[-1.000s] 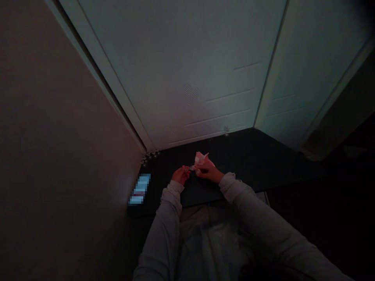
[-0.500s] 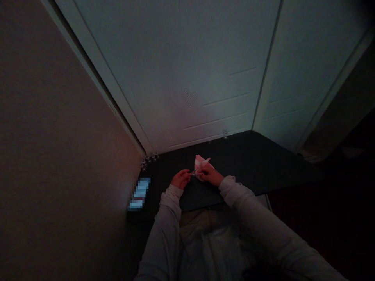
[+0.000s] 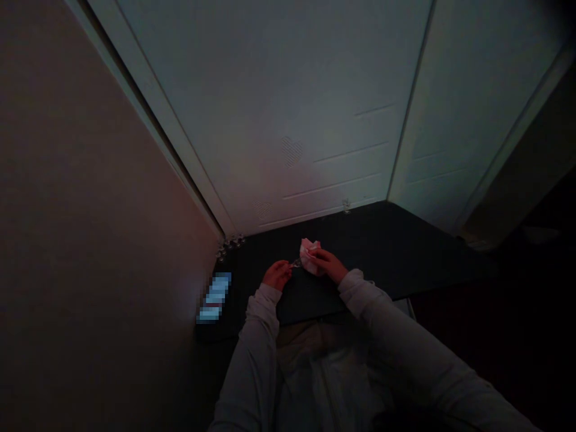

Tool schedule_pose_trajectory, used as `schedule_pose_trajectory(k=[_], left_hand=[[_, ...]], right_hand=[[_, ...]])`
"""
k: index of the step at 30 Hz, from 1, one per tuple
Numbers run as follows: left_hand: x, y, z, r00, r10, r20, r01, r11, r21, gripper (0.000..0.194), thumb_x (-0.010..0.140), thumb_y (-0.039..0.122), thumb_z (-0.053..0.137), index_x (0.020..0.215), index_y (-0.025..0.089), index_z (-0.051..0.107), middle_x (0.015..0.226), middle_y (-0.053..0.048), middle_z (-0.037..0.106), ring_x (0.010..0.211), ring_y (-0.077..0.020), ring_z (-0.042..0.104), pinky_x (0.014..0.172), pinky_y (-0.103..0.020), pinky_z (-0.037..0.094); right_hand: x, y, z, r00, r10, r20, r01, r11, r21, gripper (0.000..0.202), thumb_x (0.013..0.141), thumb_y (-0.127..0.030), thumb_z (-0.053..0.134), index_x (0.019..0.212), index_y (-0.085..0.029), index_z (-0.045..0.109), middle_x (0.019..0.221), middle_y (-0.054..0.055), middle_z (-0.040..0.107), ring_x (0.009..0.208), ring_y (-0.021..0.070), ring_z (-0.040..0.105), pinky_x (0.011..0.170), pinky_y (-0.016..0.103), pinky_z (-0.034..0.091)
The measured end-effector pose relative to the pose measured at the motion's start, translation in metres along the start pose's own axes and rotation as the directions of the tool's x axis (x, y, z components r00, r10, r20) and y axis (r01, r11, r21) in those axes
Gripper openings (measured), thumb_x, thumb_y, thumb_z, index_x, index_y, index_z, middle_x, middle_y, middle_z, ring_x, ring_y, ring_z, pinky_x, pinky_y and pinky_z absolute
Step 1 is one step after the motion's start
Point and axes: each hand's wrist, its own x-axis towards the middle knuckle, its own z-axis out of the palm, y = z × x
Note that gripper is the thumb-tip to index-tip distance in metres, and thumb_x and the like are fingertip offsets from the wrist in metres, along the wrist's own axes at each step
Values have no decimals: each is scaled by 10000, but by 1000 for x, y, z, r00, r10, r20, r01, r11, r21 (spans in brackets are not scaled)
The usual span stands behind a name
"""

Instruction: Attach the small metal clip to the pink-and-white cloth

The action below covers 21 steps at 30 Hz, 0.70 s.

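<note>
My left hand (image 3: 278,275) pinches one end of a small, clear, glass-like piece (image 3: 296,263) above the dark table. Its exact kind is too small and dim to make out. My right hand (image 3: 327,264) grips a crumpled cloth or tissue (image 3: 310,255), pale and lit pinkish, just right of the clear piece. The cloth bunches up around the right fingertips and partly hides them. Between the cloth and the left fingers, the clear piece shows in the gap.
Several small clear pieces (image 3: 230,243) stand in the table's back left corner; another clear piece (image 3: 346,206) is at the back edge. A bright blurred rectangle (image 3: 215,298) lies at the left. White panels (image 3: 279,108) rise behind the black table (image 3: 382,246); a wall (image 3: 112,240) borders the left.
My right hand and the cloth have shifted slightly right, away from the left fingers, so more of the clear piece shows. The cloth is folded differently. My left hand stays nearly in place.
</note>
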Motion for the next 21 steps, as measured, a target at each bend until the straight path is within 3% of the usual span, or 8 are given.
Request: schedule_pose_trajectory(k=[5, 8, 12, 17, 21], left_hand=[[-2, 0, 2, 1000, 1, -7, 0, 998, 67, 299, 489, 191, 705, 734, 127, 545, 632, -15, 605, 530, -70, 523, 545, -211, 409], [-3, 0, 2, 1000, -16, 8, 15, 994, 105, 319, 458, 189, 717, 721, 127, 546, 635, -14, 610, 530, -73, 526, 546, -213, 409], [-4, 1, 2, 1000, -30, 9, 29, 993, 116, 338, 434, 187, 725, 711, 130, 542, 624, -8, 610, 524, -75, 528, 542, -213, 411], [-4, 3, 2, 999, -32, 18, 30, 994, 108, 312, 449, 172, 720, 701, 124, 542, 605, -4, 602, 513, -69, 523, 533, -206, 408], [-4, 3, 2, 999, -34, -2, 35, 994, 108, 299, 472, 166, 710, 717, 121, 545, 630, -17, 607, 524, -71, 526, 543, -213, 413]], right_hand=[[-5, -9, 6, 982, -177, 70, 186, 970, -158, 227, 736, -359, 482, 736, -186, 630, 969, 50, 544, 941, 167, 479, 868, 323, 343], [-7, -6, 9, 989, -119, 92, 135, 974, -180, 215, 709, -367, 512, 723, -171, 600, 973, 55, 559, 846, 161, 526, 765, 320, 412], [-7, 3, 12, 994, 1, 107, 25, 971, -237, 285, 651, -365, 571, 865, -178, 542, 826, 29, 594, 633, 135, 550, 609, 301, 449], [-7, 4, 12, 981, -117, 153, 164, 924, -344, 456, 630, -343, 595, 1053, -203, 497, 1036, 64, 551, 924, 207, 514, 830, 378, 370], [-7, 1, 12, 976, -98, 193, 167, 909, -383, 429, 634, -344, 596, 1036, -211, 529, 1036, 65, 561, 971, 229, 493, 872, 408, 330]])
